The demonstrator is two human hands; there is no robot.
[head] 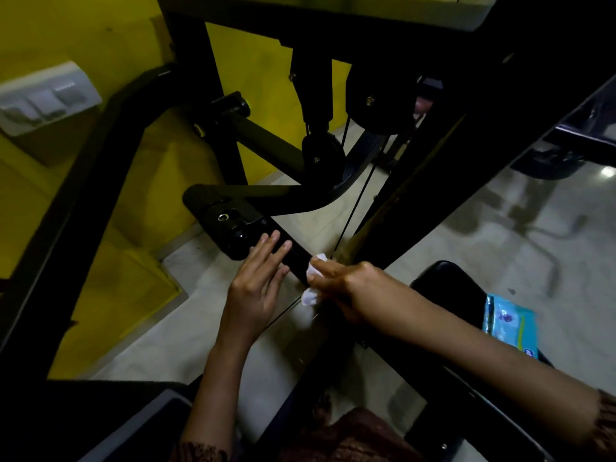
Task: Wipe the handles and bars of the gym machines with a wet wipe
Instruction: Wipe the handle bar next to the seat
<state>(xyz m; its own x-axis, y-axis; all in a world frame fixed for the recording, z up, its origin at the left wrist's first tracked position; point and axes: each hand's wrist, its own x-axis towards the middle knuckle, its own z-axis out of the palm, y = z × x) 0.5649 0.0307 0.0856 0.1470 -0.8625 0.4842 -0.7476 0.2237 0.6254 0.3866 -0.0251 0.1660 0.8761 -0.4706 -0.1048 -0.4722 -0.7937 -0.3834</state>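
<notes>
A view from a person's head looked down at a black gym cable machine standing against a bright yellow wall (100, 28).

A short black metal handle bar (297, 256) sloped from a bolted black pivot block (230, 225) towards the lower right, above a pale tiled floor (500, 235).

The person's left hand (256, 281) lay flat on the bar near the pivot end. Its fingers (271, 243) were straight and close together, resting across the bar and gripping nothing.

The right hand (346, 288) was just beside it, further down the same bar, seen from the back. Its fingers were curled round a crumpled white wet wipe (311, 281), and the wipe was pressed against the bar. White folds stuck out above and below the fingers. The two hands were near each other but did not touch.

A thin black cable (353, 208) ran steeply upward just behind the wipe, towards two round black pulleys (321, 151).

To the right, behind the right forearm, a blue plastic pack of wipes (508, 323) lay on a black padded seat (446, 281).

A white switch plate (43, 98) was fixed to the wall at upper left. Brown patterned sleeves (606, 418) covered both arms near the bottom edge.
</notes>
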